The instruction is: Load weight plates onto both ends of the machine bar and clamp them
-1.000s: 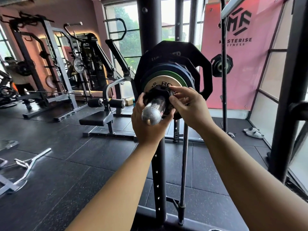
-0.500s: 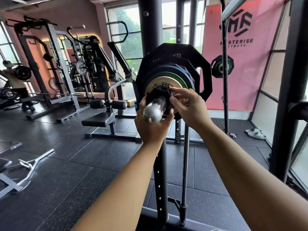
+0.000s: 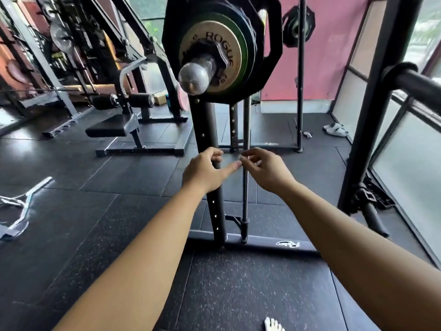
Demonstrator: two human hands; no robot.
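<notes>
ahead plates (image 3: 207, 29), upright (image 3: 207, 130), bench (image 3: 106, 129), sandals (image 3: 335, 129)

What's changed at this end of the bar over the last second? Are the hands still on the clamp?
No. Both hands let go of the clamp and dropped. The left hand and right hand are now low in front of the upright, holding nothing. The clamp stays on the bar against the plates, which have not shifted.
</notes>
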